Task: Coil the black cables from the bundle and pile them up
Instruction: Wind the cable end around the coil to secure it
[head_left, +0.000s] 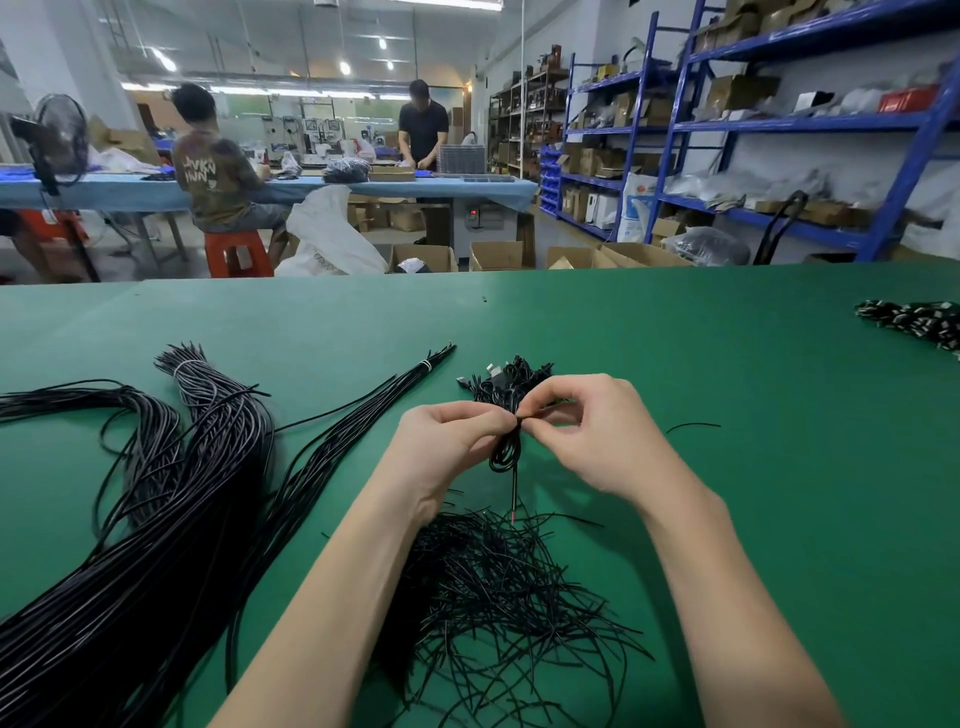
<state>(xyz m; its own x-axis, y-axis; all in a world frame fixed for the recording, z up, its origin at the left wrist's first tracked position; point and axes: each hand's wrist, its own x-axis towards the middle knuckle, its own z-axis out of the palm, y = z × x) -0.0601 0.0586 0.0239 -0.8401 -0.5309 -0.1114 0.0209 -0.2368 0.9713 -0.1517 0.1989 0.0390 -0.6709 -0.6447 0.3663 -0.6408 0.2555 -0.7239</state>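
Black, glossy coiled cable (505, 451) hangs pinched between left hand (451, 447) and right hand (597, 431) over green felt table (727, 395).

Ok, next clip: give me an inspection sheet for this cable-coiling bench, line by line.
Surface: green bench mat, flat, with one loose black wire offcut to the right of the hands.
Job's things: small coiled black cable held above the mat; pile of finished black coils just behind it.
Clutter: heap of short thin black ties under the forearms; black plug-ended pieces far right.
Grippers: left hand grips the coil; right hand pinches its top.
Cables: long black cable bundles, tied with white bands, on the left.
Surroundings: blue shelving, cardboard boxes, two people at another table.
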